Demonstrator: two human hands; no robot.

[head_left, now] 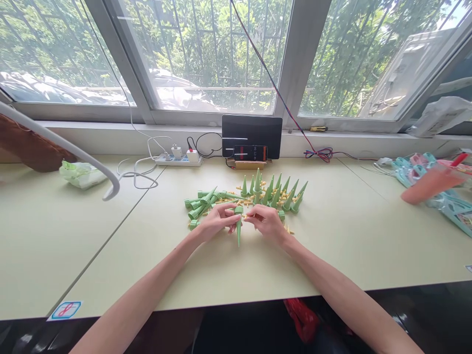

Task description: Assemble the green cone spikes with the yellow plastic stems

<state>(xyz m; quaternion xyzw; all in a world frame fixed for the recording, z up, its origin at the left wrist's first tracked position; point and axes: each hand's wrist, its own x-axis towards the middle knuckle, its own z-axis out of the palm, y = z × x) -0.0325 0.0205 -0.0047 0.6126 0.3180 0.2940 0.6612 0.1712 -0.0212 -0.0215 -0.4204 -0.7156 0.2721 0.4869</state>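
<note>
My left hand is closed around a green plastic watering spike near its wide ribbed cap, with the point hanging down toward me. My right hand pinches a small yellow plastic valve against or just beside the spike's upper part; I cannot tell if it is inserted. Behind my left hand, loose green spikes lie in a heap. Past my right hand, several green spikes stand on their caps, points up, with yellow valves on them. More small yellow valves lie scattered between the two groups.
A phone showing a timer leans against a dark tablet at the back. A power strip with cables is to its left. A drink cup tilts at right. A white curved tube crosses the left side.
</note>
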